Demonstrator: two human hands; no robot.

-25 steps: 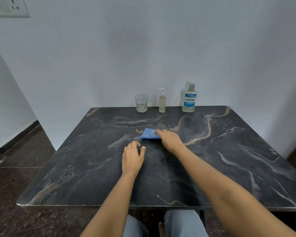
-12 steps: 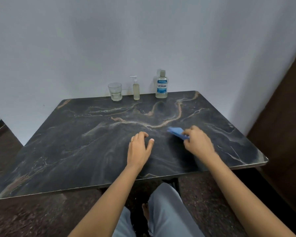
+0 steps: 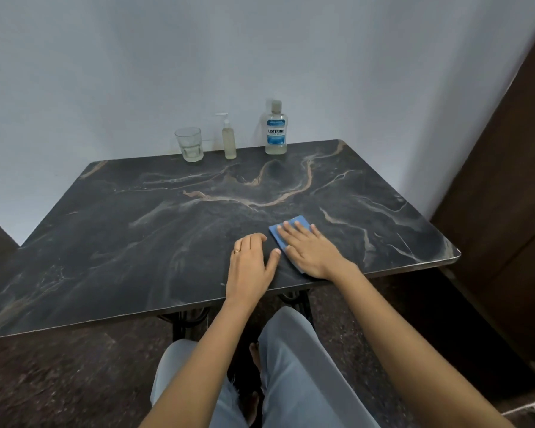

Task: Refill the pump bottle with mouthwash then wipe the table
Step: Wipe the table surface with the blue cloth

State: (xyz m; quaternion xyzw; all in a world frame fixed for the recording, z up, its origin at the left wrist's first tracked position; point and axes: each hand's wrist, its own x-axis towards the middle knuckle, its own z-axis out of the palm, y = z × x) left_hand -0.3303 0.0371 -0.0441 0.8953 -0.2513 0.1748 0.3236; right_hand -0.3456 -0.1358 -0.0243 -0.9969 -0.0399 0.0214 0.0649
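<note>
Wiping the table (image 3: 136, 242): we are pressing the blue cloth (image 3: 277, 234) flat under the straight-fingered right hand (image 3: 311, 251), having swept it from the centre to the near right edge. The left hand (image 3: 250, 264) is resting open alongside. The pump bottle (image 3: 229, 143) is standing by the wall, apparently refilled.

Table (image 3: 136, 242) rear edge, L to R: glass (image 3: 189, 144), pump bottle (image 3: 229, 140), mouthwash (image 3: 275, 128). Cloth (image 3: 283, 234) front-R, under R hand (image 3: 309, 250).

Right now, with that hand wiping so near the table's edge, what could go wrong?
The right hand presses the blue cloth flat close to the near edge of the table; a careless pull might drag it off. The glass, pump bottle and mouthwash bottle stand along the far edge, so a wide sweep could topple them.
</note>
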